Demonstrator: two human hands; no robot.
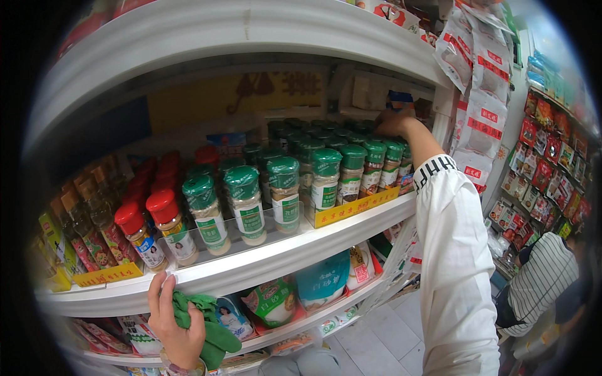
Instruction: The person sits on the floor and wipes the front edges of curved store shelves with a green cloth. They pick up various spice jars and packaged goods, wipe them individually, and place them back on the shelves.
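Note:
My left hand (176, 319) grips a green cloth (202, 305), with its fingertips at the front lip of a white shelf (263, 254). My right hand (395, 123) reaches deep into the shelf, over the back right of several green-capped seasoning jars (325, 174). A blue packet (400, 101) shows just behind it. The fingers are partly hidden in shade, so whether they hold anything is unclear. Nearer the left hand stand red-capped shaker jars (164, 211) and a front row of green-capped jars (244, 202) behind a clear plastic guard (282, 221).
Corked glass bottles (101, 211) stand at the left end. A yellow-fronted display box (357, 207) holds the right-hand jars. Bagged goods (324, 286) fill the shelf below. White packets (487, 103) hang beside the right upright. A person in a striped top (541, 277) is at the far right.

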